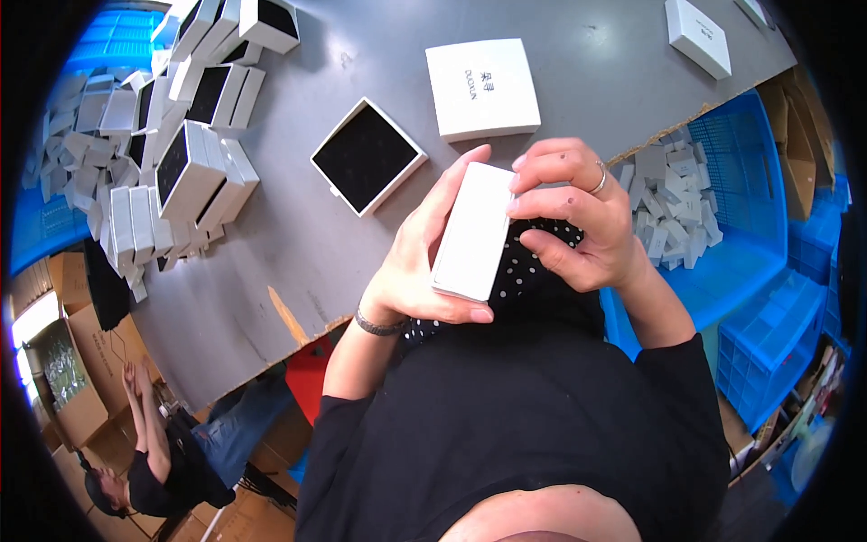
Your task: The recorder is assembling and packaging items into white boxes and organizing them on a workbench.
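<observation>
My left hand (420,248) is closed around a narrow white box (473,230), held tilted above the table's near edge. Its thumb lies along the lower end and its fingers along the left side. At the box's right edge are the fingertips of my right hand (578,212), which is bent with the thumb apart from the fingers. Beyond my hands, a shallow white box part with a black lining (368,155) lies on the grey table. To its right rests a square white box (481,88) with dark printing on top.
Stacked white box parts with black linings (194,172) crowd the table's left side. Another white box (698,38) lies far right. A blue crate (745,172) at my right contains many small white boxes. Another person (172,452) is at lower left among cardboard boxes.
</observation>
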{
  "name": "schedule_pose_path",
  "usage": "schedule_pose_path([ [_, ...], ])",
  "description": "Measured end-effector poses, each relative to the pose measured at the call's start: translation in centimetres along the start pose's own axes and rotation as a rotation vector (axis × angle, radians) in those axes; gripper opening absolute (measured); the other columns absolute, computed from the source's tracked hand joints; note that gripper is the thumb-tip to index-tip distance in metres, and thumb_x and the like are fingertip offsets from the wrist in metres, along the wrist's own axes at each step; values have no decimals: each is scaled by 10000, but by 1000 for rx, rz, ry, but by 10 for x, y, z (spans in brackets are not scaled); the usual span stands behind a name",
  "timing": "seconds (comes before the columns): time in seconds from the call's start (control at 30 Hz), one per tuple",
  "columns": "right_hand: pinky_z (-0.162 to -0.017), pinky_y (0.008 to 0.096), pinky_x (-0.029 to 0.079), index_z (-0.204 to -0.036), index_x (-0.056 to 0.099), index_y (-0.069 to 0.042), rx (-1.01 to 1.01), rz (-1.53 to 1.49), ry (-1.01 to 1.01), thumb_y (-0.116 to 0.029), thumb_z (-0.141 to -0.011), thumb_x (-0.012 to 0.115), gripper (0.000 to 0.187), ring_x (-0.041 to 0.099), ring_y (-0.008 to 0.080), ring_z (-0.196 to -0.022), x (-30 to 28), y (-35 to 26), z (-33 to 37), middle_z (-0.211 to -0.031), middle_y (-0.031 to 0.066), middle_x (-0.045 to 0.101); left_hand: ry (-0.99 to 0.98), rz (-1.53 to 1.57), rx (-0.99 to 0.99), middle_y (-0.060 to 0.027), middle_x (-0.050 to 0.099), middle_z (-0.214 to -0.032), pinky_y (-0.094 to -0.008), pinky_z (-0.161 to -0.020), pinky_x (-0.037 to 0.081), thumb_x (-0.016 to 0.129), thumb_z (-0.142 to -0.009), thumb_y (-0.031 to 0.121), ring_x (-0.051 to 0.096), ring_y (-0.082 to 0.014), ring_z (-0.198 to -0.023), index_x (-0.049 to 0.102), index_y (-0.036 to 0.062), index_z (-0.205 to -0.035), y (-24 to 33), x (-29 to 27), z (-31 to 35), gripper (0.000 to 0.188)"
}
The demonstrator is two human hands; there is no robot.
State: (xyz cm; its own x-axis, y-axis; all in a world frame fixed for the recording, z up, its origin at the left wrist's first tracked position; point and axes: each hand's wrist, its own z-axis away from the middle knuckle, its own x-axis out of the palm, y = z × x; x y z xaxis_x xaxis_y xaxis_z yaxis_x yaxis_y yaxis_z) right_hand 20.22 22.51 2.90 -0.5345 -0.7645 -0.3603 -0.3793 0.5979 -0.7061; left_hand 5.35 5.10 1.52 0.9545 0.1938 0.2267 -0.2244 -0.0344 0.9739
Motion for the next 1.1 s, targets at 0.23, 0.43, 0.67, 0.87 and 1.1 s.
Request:
schedule_pose_path([
  [0.23,-818,409,546,-988,729,-70,-118,-83,-283,-104,-738,817,267,633,321,-968,-8,3,-19,-999,74,673,-145,-106,-18,-221,458,-1490,-403,-1144,359,941,-511,436,472,-341,-1383,307,-28,-1565,4,-7,6,1315],
  [0.43,-696,361,582,-955,747,-58,-254,-50,-394,-138,-732,850,258,680,283,-825,-16,4,-30,-930,78,692,-358,-338,157,-243,487,-1438,-416,-1087,412,926,-528,448,530,-380,-1277,314,-46,-1554,6,-19,1,1293],
  [0.67,-658,354,603,-915,732,-6,-388,118,-548,-129,-724,803,238,712,258,-812,-26,-14,-32,-890,96,684,-392,-357,54,-236,544,-1342,-423,-1045,436,914,-524,459,553,-386,-1204,345,-54,-1538,14,-12,4,1271],
  [0.87,-626,336,600,-947,713,30,-354,252,-835,-87,-746,732,233,726,251,-830,-30,-31,-24,-917,129,697,-480,-200,-64,-236,533,-1388,-414,-1085,415,904,-534,456,538,-370,-1259,352,-68,-1528,-3,-4,15,1253],
  [1.1,-586,320,590,-994,711,20,-206,250,-719,-53,-785,709,221,726,225,-773,-19,-36,3,-960,130,717,-356,85,-306,-247,442,-1517,-407,-1176,315,865,-632,452,441,-336,-1406,252,-64,-1572,-15,1,39,1234],
])
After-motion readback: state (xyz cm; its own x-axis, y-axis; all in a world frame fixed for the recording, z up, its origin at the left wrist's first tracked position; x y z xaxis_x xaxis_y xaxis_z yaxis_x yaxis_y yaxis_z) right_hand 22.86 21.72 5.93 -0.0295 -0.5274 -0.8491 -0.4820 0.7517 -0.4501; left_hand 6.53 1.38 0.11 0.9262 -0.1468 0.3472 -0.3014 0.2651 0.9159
